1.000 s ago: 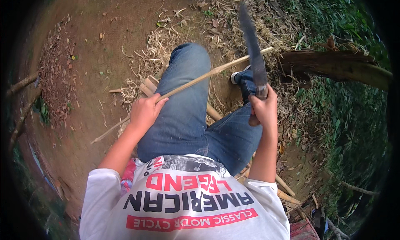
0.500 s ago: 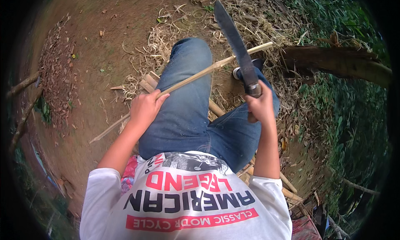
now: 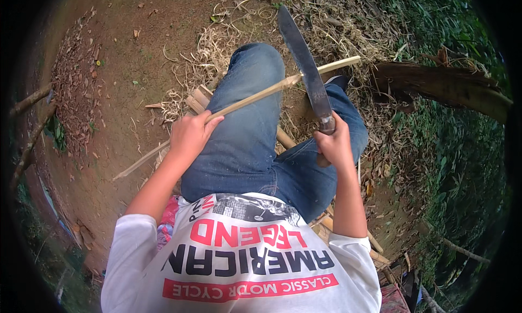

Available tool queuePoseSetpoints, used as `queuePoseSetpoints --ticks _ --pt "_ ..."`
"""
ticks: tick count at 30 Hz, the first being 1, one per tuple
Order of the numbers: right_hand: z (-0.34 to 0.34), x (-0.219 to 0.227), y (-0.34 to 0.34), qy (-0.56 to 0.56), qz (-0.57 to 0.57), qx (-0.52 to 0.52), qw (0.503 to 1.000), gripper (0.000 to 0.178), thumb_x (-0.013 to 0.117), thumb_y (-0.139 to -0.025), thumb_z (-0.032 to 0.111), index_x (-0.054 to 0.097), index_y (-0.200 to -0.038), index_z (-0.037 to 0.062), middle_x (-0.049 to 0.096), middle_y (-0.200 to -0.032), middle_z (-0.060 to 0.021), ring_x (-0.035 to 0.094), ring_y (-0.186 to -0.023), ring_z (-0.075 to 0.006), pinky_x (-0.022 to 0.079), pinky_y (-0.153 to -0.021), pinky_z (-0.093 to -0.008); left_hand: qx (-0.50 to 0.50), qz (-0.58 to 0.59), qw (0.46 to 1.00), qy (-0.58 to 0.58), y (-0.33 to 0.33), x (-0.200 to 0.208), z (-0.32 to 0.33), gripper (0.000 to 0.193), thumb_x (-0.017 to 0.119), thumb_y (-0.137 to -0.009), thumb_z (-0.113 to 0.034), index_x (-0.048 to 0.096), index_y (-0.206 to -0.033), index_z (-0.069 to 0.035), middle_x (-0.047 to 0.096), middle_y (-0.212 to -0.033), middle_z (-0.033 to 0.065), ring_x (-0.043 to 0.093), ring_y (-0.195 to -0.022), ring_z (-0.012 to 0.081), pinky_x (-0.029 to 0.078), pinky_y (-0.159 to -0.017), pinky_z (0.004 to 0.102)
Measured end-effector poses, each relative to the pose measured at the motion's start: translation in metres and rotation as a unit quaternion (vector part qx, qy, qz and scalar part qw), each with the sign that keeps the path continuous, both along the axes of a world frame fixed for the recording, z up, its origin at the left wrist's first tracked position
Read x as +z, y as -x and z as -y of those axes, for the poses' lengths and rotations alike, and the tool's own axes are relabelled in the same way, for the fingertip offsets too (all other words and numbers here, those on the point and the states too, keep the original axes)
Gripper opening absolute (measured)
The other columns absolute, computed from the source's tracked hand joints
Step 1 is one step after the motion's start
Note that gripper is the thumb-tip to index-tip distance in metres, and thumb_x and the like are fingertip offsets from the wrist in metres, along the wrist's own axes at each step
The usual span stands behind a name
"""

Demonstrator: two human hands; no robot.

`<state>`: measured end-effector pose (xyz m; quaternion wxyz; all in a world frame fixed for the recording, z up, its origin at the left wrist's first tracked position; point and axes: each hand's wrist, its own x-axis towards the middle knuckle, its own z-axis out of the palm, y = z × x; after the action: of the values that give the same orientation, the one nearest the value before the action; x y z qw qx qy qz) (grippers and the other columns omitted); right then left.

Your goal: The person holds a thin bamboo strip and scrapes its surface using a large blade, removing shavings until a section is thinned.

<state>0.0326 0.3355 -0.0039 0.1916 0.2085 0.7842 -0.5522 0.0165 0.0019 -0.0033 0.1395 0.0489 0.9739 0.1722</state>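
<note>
A long pale bamboo strip slants over my raised left thigh, its far end pointing up and right. My left hand is closed around it near the left knee, and its thin tail sticks out behind, to the lower left. In my right hand, closed on a short wooden handle, is a machete with a broad dark blade. The blade points away from me and crosses over the strip just beyond a knobbly node. Whether the edge touches the strip I cannot tell.
Curly pale shavings lie on the brown soil ahead. Cut bamboo pieces rest beside my left leg, and more poles lie at my right hip. A thick dark log stretches out at right, with green plants beyond.
The machete has come slightly nearer to me and left, its blade still across the strip. The strip's node has shifted a little to the right and up.
</note>
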Motion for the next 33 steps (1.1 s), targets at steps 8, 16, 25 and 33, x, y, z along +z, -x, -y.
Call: queuePoseSetpoints --ticks 8,16,25,33 --pt "0.003 -0.004 0.001 0.025 -0.030 0.006 0.999 0.029 0.060 -0.071 -0.006 0.059 -0.100 -0.0005 0.055 -0.065 -0.0017 0.050 -0.048 -0.0091 0.039 -0.043 -0.0273 -0.008 0.001 1.000 -0.020 -0.002 -0.005 0.003 0.043 0.059 -0.092 -0.048 0.071 -0.091 -0.006 0.062 -0.062 0.0199 0.064 -0.061 0.0403 0.051 -0.056 0.0470" --pt "0.008 -0.007 -0.005 0.008 -0.040 0.077 0.996 0.026 0.061 -0.070 -0.008 0.057 -0.095 0.0004 0.052 -0.064 -0.0022 0.051 -0.047 -0.0108 0.038 -0.041 -0.0286 0.014 0.028 0.999 -0.032 0.000 0.002 -0.004 0.044 0.060 -0.092 -0.048 0.070 -0.092 -0.005 0.063 -0.068 0.0230 0.064 -0.068 0.0428 0.050 -0.061 0.0487" --pt "0.015 -0.004 -0.004 0.060 -0.021 -0.100 0.993 0.036 0.061 -0.076 -0.004 0.055 -0.111 -0.0039 0.053 -0.062 -0.0019 0.051 -0.043 -0.0114 0.040 -0.039 -0.0275 0.023 0.074 0.995 -0.064 0.006 0.003 -0.002 0.046 0.059 -0.093 -0.048 0.070 -0.092 -0.004 0.062 -0.067 0.0227 0.063 -0.067 0.0418 0.049 -0.060 0.0467" --pt "0.015 -0.008 -0.010 0.064 -0.053 -0.184 0.980 0.029 0.063 -0.076 -0.003 0.056 -0.103 -0.0031 0.054 -0.061 -0.0017 0.051 -0.043 -0.0105 0.038 -0.038 -0.0274 0.027 0.216 0.966 -0.139 0.029 0.006 0.011 0.054 0.058 -0.095 -0.047 0.067 -0.081 0.004 0.057 -0.058 0.0131 0.056 -0.056 0.0181 0.045 -0.058 0.0363"
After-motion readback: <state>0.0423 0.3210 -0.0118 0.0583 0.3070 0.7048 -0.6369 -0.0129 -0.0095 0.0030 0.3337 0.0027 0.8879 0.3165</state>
